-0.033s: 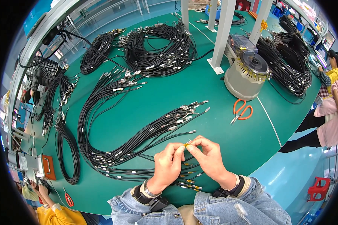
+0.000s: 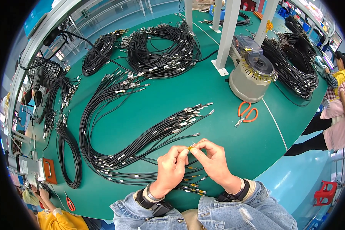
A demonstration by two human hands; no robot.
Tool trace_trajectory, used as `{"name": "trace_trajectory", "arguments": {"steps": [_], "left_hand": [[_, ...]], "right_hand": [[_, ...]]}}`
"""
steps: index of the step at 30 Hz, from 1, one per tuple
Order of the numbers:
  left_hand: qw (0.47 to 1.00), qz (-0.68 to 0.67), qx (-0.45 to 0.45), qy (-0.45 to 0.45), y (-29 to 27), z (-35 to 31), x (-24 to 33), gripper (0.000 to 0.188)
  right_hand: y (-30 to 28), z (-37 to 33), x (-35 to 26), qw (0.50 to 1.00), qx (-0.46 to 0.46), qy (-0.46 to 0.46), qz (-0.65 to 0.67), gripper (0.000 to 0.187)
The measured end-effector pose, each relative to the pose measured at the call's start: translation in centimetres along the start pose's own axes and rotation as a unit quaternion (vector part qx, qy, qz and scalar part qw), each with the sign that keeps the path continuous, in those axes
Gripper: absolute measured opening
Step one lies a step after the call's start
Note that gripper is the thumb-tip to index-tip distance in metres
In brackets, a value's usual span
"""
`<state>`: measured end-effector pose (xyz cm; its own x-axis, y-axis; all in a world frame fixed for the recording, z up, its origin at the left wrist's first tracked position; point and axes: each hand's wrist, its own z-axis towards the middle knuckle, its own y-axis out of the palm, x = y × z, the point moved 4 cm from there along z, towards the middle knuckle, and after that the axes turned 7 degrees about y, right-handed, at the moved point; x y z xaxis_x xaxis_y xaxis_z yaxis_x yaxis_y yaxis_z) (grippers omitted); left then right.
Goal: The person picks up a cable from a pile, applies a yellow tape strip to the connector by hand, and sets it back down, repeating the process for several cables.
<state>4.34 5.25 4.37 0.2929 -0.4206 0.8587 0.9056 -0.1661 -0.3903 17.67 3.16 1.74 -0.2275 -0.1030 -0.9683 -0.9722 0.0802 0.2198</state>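
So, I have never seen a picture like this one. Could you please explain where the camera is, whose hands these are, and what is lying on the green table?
The camera sits on a person's head and looks down, so the round, bent look comes from its wide lens. The two bare hands at the bottom belong to that person: the left hand and the right hand meet and pinch a small yellow piece at the end of a thin black cable. On the green table lie many bundles of black cables with metal ends, orange scissors and a round grey machine. Other people stand at the right edge.
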Motion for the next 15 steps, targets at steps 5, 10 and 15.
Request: {"name": "trace_trajectory", "arguments": {"steps": [5,10,15], "left_hand": [[0.997,-0.065,-0.034,-0.036,-0.3,0.2,-0.4,0.013],[0.979,-0.130,-0.111,-0.109,-0.8,0.6,-0.8,0.017],[0.951,-0.196,-0.181,-0.157,-1.3,0.9,-0.5,0.021]], "right_hand": [[0.0,-0.1,-0.1,1.000,0.003,-0.012,-0.021,0.005],[0.1,-0.1,-0.7,0.996,-0.002,-0.058,-0.063,0.005],[0.2,-0.2,-1.1,0.986,-0.006,-0.108,-0.125,0.005]]}}
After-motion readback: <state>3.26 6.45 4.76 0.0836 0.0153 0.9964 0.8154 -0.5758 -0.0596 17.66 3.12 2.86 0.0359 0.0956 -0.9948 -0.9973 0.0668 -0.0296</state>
